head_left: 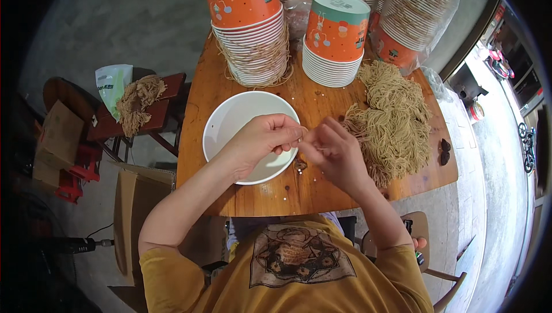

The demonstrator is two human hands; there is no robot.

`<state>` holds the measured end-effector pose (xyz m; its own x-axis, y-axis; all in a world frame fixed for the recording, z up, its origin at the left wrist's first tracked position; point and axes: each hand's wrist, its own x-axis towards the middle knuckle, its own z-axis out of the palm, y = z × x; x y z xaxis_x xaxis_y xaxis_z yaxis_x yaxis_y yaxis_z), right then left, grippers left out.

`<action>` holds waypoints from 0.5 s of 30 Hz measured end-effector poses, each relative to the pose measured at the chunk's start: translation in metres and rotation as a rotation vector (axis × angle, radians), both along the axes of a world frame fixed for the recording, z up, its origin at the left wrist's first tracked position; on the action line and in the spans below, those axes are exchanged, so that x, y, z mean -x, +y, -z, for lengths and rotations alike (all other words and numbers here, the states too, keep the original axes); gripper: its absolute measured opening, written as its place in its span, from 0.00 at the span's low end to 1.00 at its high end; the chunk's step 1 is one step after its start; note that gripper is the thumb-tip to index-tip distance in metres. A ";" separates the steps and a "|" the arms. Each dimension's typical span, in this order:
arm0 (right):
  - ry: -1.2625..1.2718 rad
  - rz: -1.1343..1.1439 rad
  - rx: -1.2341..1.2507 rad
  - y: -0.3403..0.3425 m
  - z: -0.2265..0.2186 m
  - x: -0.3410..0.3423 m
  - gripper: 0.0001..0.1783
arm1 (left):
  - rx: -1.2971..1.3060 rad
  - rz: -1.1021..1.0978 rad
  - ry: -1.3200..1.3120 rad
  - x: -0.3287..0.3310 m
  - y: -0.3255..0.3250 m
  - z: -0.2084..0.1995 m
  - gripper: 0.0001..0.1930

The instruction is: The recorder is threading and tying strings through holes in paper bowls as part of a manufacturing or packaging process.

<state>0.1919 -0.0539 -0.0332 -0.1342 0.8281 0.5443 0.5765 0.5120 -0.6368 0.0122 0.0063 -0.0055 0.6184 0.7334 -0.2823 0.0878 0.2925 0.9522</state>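
Observation:
Both of my hands meet over the right rim of a white paper bucket (230,111), which stands mouth up on the wooden table. The fingers of my left hand (264,140) are closed in a pinch above the bucket. Just right of the rim, my right hand (339,155) pinches too, its fingertips against those of the left. What they hold is small and thin, too fine to make out. Beside my right hand lies a large heap of tan twine (397,123). Small white specks are scattered on the table near the bucket.
Upside-down stacks of orange and green paper buckets (333,31) stand at the back, one stack (250,48) draped with twine. Wrapped stacks (414,14) are behind. Small dark objects (444,152) lie at the table's right edge. Leftward, a bench (167,91) bears more twine (138,103).

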 end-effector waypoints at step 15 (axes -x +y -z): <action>0.032 -0.029 0.059 -0.008 0.001 0.004 0.07 | 0.207 -0.013 -0.068 0.000 0.003 0.001 0.08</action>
<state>0.1884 -0.0621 -0.0342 -0.1417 0.8551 0.4988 0.5408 0.4889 -0.6845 0.0118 0.0092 -0.0063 0.6325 0.6718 -0.3856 0.0202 0.4833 0.8752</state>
